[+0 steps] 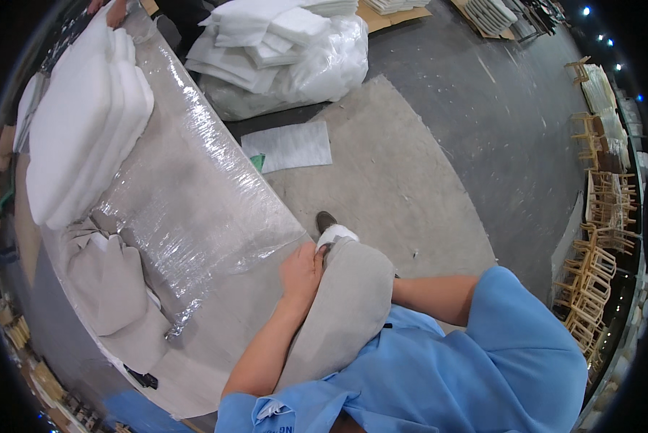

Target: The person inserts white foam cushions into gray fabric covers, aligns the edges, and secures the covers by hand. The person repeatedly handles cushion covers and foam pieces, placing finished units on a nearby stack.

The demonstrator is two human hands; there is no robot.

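A grey-beige fabric cushion cover (349, 299) stands against my body, bulging and rounded at its upper right. White padding (336, 234) pokes out at its far end. My left hand (303, 270) is closed on the cover's far left edge, the thumb lying on the fabric near the padding. My right forearm (433, 297) reaches in from the right and passes behind the cover, which hides the right hand and its fingers. Beside my left arm, a plastic-wrapped table (186, 180) carries another crumpled grey-beige cover (114, 289).
Thick white padding slabs (85, 123) stand stacked at the table's far left, with another person's hand (116, 13) by them. A large plastic bag of white padding (288, 61) sits beyond. A white sheet (295, 146) lies on cardboard (389, 166). Wooden chair frames (591, 281) line the right.
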